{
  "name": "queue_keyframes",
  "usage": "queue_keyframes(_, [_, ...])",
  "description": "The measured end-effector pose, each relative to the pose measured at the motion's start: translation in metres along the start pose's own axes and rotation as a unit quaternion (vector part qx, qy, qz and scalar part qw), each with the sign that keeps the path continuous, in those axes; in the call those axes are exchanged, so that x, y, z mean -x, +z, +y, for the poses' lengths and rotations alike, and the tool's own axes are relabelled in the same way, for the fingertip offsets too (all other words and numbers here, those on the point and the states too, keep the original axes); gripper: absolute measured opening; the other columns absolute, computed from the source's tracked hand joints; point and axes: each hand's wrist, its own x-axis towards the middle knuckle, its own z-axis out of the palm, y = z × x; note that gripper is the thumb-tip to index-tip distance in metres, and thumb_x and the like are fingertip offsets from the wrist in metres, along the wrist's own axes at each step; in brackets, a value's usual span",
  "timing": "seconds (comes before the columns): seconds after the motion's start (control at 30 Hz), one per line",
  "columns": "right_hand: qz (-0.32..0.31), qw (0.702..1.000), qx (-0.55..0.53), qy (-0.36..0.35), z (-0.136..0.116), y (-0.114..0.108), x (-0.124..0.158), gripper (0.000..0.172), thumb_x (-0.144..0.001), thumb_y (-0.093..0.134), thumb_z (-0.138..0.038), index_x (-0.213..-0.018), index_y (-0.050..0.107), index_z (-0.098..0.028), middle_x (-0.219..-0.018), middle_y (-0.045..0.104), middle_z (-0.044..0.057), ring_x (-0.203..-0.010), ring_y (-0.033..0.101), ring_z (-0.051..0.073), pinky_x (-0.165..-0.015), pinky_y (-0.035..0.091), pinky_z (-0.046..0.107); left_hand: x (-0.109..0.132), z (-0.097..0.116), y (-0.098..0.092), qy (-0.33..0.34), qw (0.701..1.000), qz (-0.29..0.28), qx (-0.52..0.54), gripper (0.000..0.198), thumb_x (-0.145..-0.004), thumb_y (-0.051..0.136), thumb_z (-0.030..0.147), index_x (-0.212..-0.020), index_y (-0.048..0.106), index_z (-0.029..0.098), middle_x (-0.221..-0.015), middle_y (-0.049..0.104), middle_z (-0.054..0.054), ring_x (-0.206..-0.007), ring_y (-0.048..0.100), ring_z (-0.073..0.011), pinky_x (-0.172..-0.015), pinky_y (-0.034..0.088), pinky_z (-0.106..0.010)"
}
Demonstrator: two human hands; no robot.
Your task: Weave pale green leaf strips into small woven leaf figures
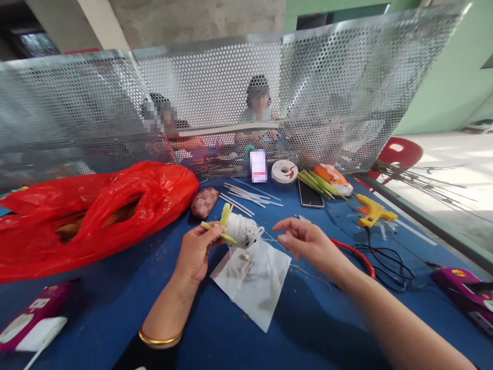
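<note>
My left hand [198,249] pinches a small yellow-green leaf-like piece [227,213] with several pointed tips. Right behind that piece is a spool of white thread [242,228], with loose loops at its right end; whether my fingers also touch the spool is hidden. To the right, my right hand [298,237] hovers over the table with thumb and index finger bent toward each other. Fine thread runs near its fingertips, and I cannot make out whether they hold it. Below the spool lies a white square sheet [256,288] with thread strands over it.
A red plastic bag [162,190] fills the left side. White sticks [250,195], a checkered case [205,202], a ribbon roll [284,171], a dark phone [311,195] and a yellow glue gun [373,210] lie farther back. A perforated metal screen [208,82] stands behind; people sit beyond it.
</note>
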Motion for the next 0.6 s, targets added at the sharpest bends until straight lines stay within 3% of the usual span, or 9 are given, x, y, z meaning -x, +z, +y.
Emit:
queue_keyframes(0.07, [-0.004,0.992,0.124,-0.019,0.001,-0.003,-0.001,0.016,-0.078,0.072,-0.036,-0.083,0.070,-0.022,-0.055,0.049,-0.006,-0.051,0.042,0.011,-0.050,0.032,0.025,-0.001,0.002,-0.002,0.004,1.000,0.005,0.004,0.025,-0.045,0.087,0.017,-0.064,0.072,0.010,-0.063,0.070,-0.003,-0.057,0.064,-0.0131,-0.051,0.052,-0.020])
queue_keyframes(0.13, [-0.015,0.975,0.213,-0.067,-0.001,-0.006,-0.001,0.017,-0.081,0.068,-0.034,-0.070,0.069,-0.022,-0.059,0.056,-0.003,-0.055,0.047,0.012,-0.053,0.035,0.026,-0.002,0.003,-0.003,0.002,1.000,0.010,0.015,0.023,-0.048,0.086,0.014,-0.066,0.072,0.009,-0.063,0.071,-0.002,-0.057,0.064,-0.0123,-0.050,0.052,-0.018])
queue_keyframes(0.23, [-0.025,0.950,0.276,-0.144,-0.006,-0.012,-0.001,0.028,-0.088,0.061,-0.035,-0.065,0.068,-0.022,-0.064,0.060,0.000,-0.061,0.051,0.014,-0.064,0.040,0.029,-0.006,0.007,-0.005,-0.028,0.997,0.043,0.063,0.015,-0.058,0.080,0.007,-0.069,0.071,0.009,-0.064,0.071,-0.001,-0.055,0.064,-0.0107,-0.047,0.053,-0.016])
queue_keyframes(0.33, [-0.011,0.944,0.292,-0.154,-0.010,-0.020,-0.001,0.029,-0.087,0.061,-0.037,-0.064,0.069,-0.022,-0.061,0.059,0.000,-0.060,0.051,0.015,-0.069,0.041,0.031,-0.014,0.013,-0.008,-0.080,0.978,0.119,0.152,0.013,-0.069,0.070,0.000,-0.068,0.065,0.012,-0.059,0.069,0.002,-0.047,0.062,-0.0081,-0.043,0.053,-0.015])
queue_keyframes(0.4, [-0.002,0.961,0.247,-0.125,-0.010,-0.025,-0.002,0.026,-0.084,0.064,-0.038,-0.065,0.070,-0.021,-0.063,0.062,0.001,-0.062,0.052,0.016,-0.067,0.042,0.032,-0.019,0.018,-0.012,-0.089,0.972,0.128,0.175,0.015,-0.076,0.065,0.001,-0.069,0.062,0.013,-0.057,0.068,0.004,-0.044,0.061,-0.0070,-0.043,0.054,-0.015])
queue_keyframes(0.5, [0.038,0.995,0.061,-0.070,-0.008,-0.032,-0.004,0.026,-0.077,0.070,-0.041,-0.061,0.069,-0.021,-0.060,0.059,0.001,-0.060,0.051,0.016,-0.066,0.045,0.033,-0.024,0.025,-0.018,-0.106,0.968,0.123,0.191,0.015,-0.083,0.058,0.002,-0.073,0.063,0.013,-0.054,0.066,0.003,-0.041,0.060,-0.0063,-0.041,0.053,-0.013])
queue_keyframes(0.6, [0.107,0.980,-0.165,-0.040,-0.005,-0.037,-0.009,0.030,-0.067,0.078,-0.042,-0.052,0.060,-0.022,-0.054,0.048,-0.003,-0.055,0.046,0.014,-0.078,0.051,0.040,-0.025,0.029,-0.021,-0.134,0.963,0.116,0.201,0.016,-0.086,0.056,0.003,-0.075,0.063,0.012,-0.050,0.064,0.003,-0.037,0.058,-0.0063,-0.038,0.051,-0.012])
